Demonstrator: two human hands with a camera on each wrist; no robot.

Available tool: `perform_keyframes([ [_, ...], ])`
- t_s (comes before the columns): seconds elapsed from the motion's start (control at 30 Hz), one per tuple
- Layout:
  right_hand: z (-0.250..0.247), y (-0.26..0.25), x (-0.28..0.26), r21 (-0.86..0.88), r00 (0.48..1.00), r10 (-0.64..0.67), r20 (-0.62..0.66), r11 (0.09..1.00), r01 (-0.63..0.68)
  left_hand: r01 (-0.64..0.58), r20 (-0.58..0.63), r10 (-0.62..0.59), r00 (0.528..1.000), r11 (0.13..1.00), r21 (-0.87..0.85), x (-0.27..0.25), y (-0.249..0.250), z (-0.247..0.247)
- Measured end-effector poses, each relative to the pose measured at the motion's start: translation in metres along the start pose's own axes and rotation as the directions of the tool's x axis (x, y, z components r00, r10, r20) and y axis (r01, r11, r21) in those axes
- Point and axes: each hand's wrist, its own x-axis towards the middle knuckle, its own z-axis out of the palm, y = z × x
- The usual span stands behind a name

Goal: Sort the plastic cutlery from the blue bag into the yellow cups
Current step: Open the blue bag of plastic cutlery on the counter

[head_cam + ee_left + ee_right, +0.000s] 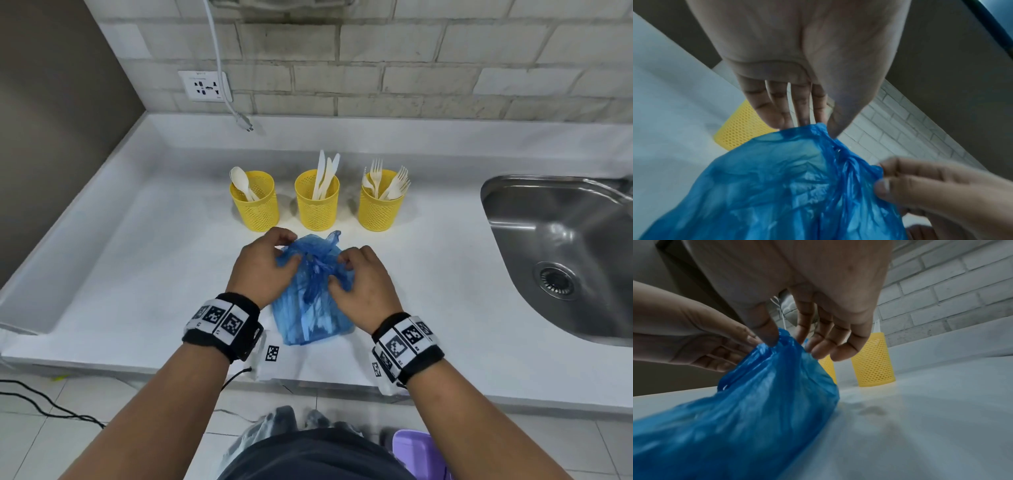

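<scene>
A thin blue plastic bag (pixel 313 298) lies on the white counter (pixel 137 274), its far end bunched and knotted. Pale cutlery shows faintly through it. My left hand (pixel 265 265) pinches the bag's top from the left (pixel 813 125). From the right, my right hand (pixel 359 281) pinches the same bunched end between thumb and fingers (pixel 785 342). Behind the bag stand three yellow mesh cups: the left cup (pixel 255 202) holds spoons, the middle cup (pixel 317 202) holds knives, the right cup (pixel 380 202) holds forks.
A steel sink (pixel 561 253) is set into the counter at the right. A wall socket (pixel 205 85) and a hanging white cable with plug (pixel 245 123) are at the back left. A brick-tile wall closes the back. The counter's front edge runs just below my wrists.
</scene>
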Motion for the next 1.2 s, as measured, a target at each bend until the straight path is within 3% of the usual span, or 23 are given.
perform_keyframes([
  [0.07, 0.001, -0.009, 0.005, -0.019, 0.998, 0.000, 0.055, 1.000, 0.001, -0.043, 0.065, 0.038, 0.997, 0.997, 0.069, 0.001, 0.005, 0.003],
  [0.13, 0.002, -0.014, 0.007, -0.040, 0.996, -0.016, 0.090, 0.999, 0.019, -0.064, 0.047, 0.057, 0.997, 0.988, 0.141, 0.005, 0.010, 0.005],
  [0.37, -0.013, -0.018, -0.014, -0.025, 0.989, -0.050, 0.138, 0.998, 0.054, 0.044, -0.214, -0.030, 0.976, 0.997, 0.064, 0.033, 0.026, -0.012],
  [0.43, -0.017, -0.018, -0.016, -0.098, 0.980, -0.020, 0.196, 0.994, 0.039, 0.047, -0.174, -0.038, 0.984, 0.998, 0.048, 0.035, 0.027, -0.013],
  [0.53, -0.018, -0.023, -0.008, -0.162, 0.965, 0.031, 0.259, 0.987, 0.012, -0.040, -0.012, 0.041, 0.999, 0.998, 0.045, 0.032, 0.028, -0.007],
  [0.63, -0.018, -0.031, -0.006, -0.089, 0.985, -0.043, 0.170, 0.994, 0.059, -0.090, 0.074, 0.081, 0.994, 0.988, 0.125, 0.034, 0.027, -0.004],
  [0.77, -0.026, -0.050, -0.020, 0.046, 0.980, -0.197, 0.014, 0.979, 0.196, -0.008, -0.120, 0.028, 0.992, 0.986, 0.167, 0.046, 0.037, -0.016],
  [0.97, -0.049, -0.058, -0.041, 0.206, 0.965, -0.253, -0.068, 0.943, 0.261, 0.083, -0.209, -0.074, 0.975, 0.996, 0.038, 0.071, 0.041, -0.032],
  [1.07, -0.059, -0.051, -0.051, 0.258, 0.950, -0.312, -0.034, 0.915, 0.310, 0.146, -0.200, -0.186, 0.962, 0.969, -0.198, 0.080, 0.037, -0.039],
  [1.2, -0.074, -0.050, -0.062, 0.307, 0.937, -0.350, -0.023, 0.889, 0.340, 0.200, -0.102, -0.279, 0.955, 0.858, -0.474, 0.080, 0.043, -0.045],
])
